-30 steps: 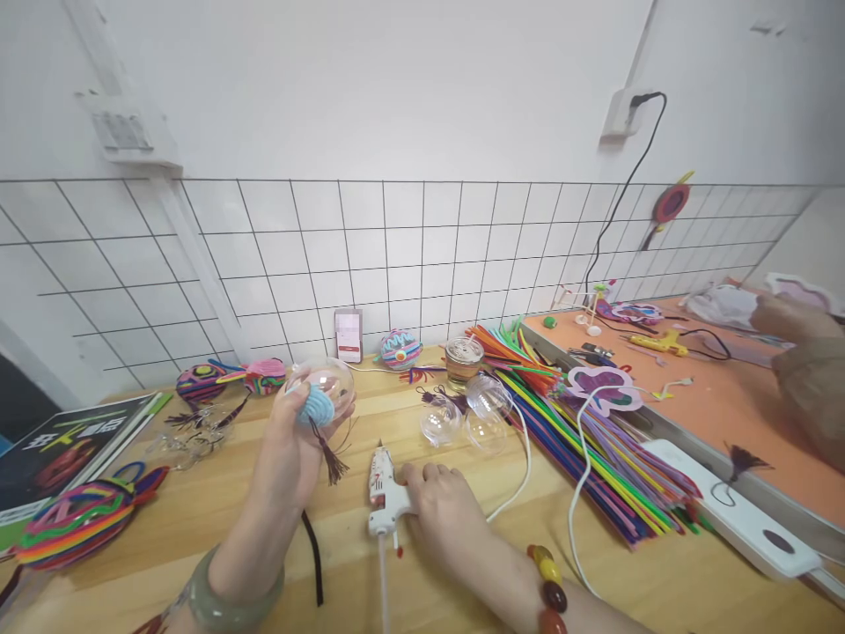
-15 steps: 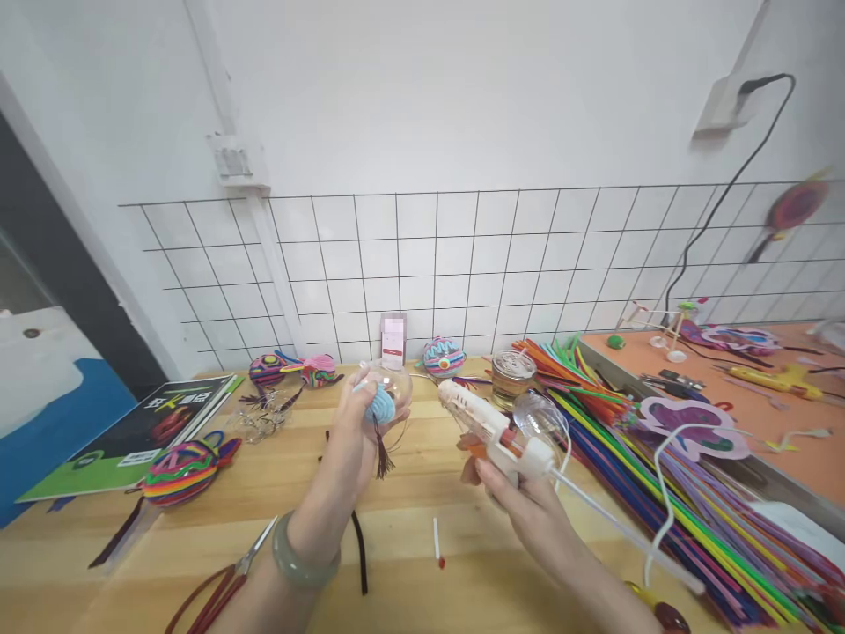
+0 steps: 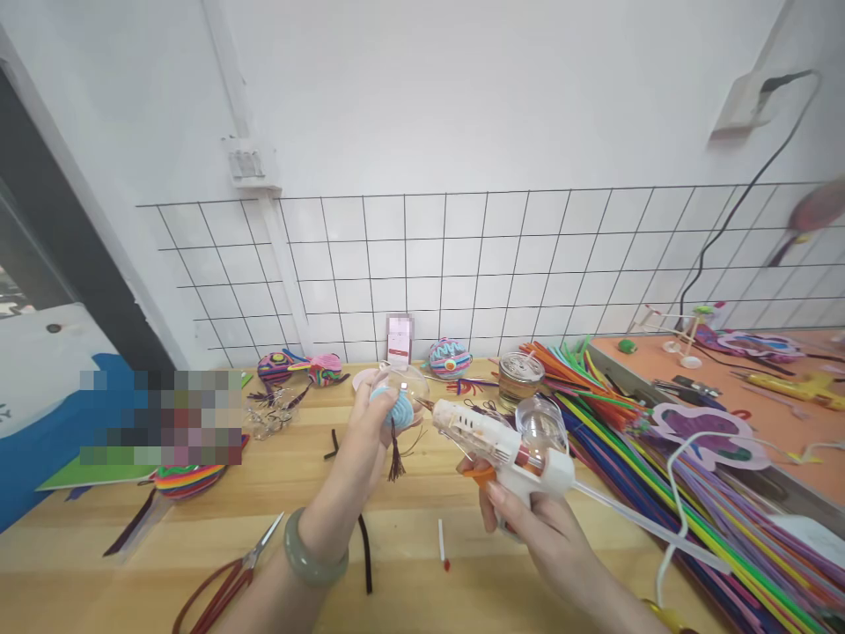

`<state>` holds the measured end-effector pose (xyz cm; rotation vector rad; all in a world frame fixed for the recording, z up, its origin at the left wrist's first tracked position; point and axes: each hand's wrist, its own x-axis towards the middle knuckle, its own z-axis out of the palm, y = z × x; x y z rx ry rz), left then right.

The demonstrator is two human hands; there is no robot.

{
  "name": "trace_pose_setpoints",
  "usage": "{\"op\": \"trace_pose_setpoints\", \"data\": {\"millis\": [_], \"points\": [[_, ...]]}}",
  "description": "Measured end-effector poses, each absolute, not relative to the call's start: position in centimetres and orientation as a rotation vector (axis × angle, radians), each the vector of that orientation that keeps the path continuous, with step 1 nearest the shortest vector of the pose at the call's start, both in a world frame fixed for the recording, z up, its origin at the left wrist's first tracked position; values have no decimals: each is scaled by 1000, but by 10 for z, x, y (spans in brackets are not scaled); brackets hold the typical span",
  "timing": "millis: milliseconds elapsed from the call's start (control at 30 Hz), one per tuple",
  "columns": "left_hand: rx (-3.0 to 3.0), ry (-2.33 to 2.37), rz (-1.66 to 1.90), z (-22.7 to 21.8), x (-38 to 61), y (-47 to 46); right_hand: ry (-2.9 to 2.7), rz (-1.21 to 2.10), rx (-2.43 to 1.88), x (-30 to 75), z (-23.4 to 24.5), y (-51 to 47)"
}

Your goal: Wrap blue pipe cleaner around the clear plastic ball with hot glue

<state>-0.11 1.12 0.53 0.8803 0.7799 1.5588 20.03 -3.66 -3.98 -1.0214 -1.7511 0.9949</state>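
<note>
My left hand [image 3: 371, 424] is closed around a clear plastic ball [image 3: 415, 383] with a light blue coil [image 3: 397, 409] on its near side. A dark tassel [image 3: 395, 460] hangs below the coil. In my right hand [image 3: 538, 521] is a white glue gun [image 3: 485, 433], fingers wrapped round its handle near the orange trigger [image 3: 481, 476]. Its nozzle points left, close to the ball; whether they touch I cannot tell. A long glue stick [image 3: 653, 521] sticks out of the gun's back. Beneath, on the wooden table, lie a dark strip [image 3: 365, 555] and a small white stick with a red tip [image 3: 442, 541].
Red-handled scissors [image 3: 247, 563] lie left of my left forearm. Many coloured pipe cleaners [image 3: 687, 502] spread along the right. At the back stand a phone [image 3: 399, 339], a striped wrapped ball [image 3: 450, 358] and a round clear container [image 3: 521, 377]. A white cord [image 3: 674, 493] crosses the pipe cleaners.
The glue gun's nozzle has come closer to the clear ball, which stays in my left hand. The whole view has shifted slightly, so things appear further right.
</note>
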Motion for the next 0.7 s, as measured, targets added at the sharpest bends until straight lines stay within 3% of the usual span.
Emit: {"op": "trace_pose_setpoints", "data": {"millis": [700], "points": [[900, 830, 1560, 2, 4, 9, -1706, 980, -999, 196, -37, -37]]}}
